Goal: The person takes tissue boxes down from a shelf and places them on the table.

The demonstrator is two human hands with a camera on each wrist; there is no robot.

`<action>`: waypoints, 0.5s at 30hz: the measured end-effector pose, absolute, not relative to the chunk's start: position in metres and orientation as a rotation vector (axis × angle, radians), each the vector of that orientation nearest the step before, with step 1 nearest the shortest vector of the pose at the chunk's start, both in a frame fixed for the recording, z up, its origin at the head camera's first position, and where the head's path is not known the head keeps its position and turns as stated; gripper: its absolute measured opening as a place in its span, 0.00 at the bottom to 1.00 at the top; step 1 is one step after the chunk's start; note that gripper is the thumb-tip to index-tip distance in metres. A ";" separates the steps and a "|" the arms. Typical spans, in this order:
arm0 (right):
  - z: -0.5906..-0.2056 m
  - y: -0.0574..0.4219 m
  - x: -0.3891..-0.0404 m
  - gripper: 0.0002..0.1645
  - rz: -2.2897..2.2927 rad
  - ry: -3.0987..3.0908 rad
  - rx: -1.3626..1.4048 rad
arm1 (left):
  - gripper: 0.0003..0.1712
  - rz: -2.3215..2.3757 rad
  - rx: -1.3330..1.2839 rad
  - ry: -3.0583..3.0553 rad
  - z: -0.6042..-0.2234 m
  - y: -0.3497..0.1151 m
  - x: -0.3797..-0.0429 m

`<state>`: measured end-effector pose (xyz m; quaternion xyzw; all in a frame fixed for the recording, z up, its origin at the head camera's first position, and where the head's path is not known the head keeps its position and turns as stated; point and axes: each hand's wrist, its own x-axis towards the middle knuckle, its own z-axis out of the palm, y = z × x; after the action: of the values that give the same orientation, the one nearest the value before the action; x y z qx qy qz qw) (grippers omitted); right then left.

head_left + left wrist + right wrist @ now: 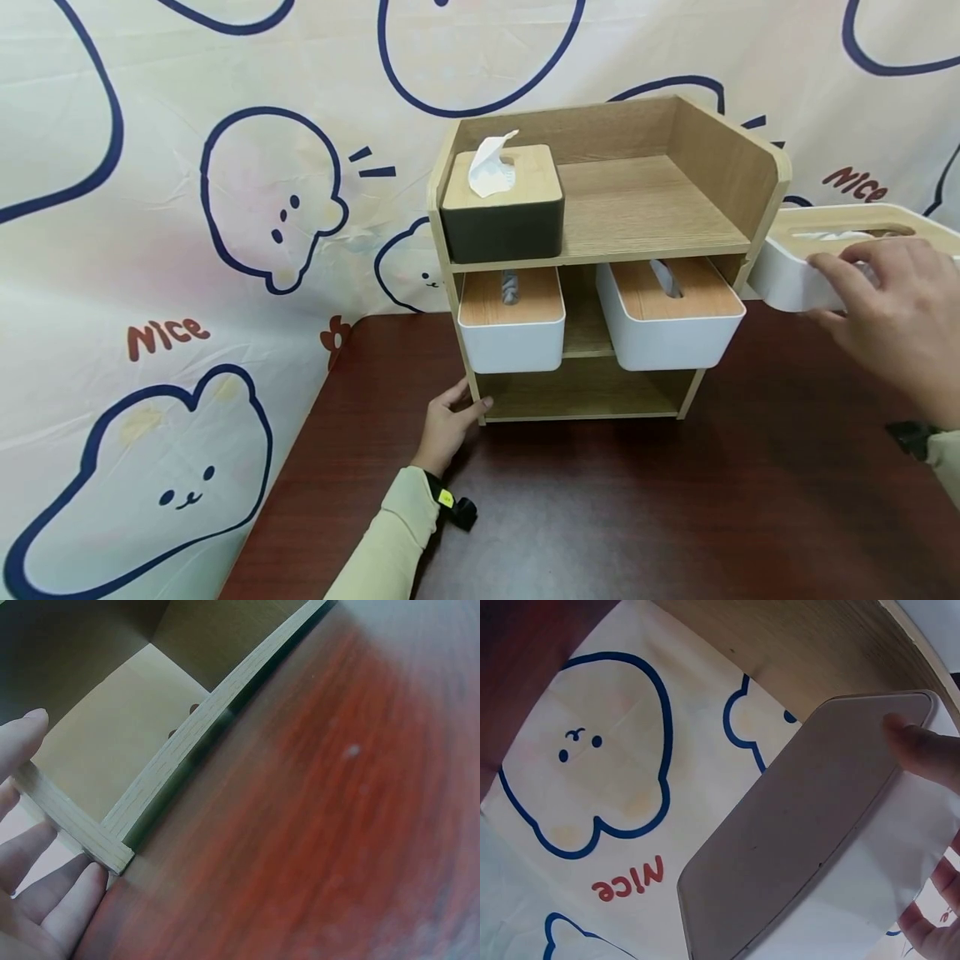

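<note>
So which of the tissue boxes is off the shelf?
The white tissue box gripped by the right hand, beside the shelf; two white boxes sit on the middle tier and the dark box on top.

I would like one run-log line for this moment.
left grip: holds shelf unit, lower left | right grip: holds white tissue box, raised, right of shelf unit
</note>
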<state>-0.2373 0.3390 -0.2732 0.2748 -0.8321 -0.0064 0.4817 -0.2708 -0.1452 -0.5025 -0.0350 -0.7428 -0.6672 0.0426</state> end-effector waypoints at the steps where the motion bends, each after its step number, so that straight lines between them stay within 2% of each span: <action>1: -0.274 0.339 -0.236 0.29 -0.040 -2.060 0.662 | 0.38 -2.039 -0.110 -2.271 -0.503 -0.145 -0.271; 6: -0.280 0.339 -0.233 0.47 -0.080 -2.124 0.645 | 0.37 -2.040 -0.123 -2.260 -0.503 -0.145 -0.271; 15: -0.291 0.341 -0.231 0.54 -0.125 -2.205 0.603 | 0.37 -2.053 -0.114 -2.249 -0.503 -0.145 -0.271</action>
<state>-0.2305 0.3407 -0.2907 0.2398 -0.8771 -0.0496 0.4131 -0.2707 -0.1445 -0.5027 -0.0374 -0.7372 -0.6729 0.0473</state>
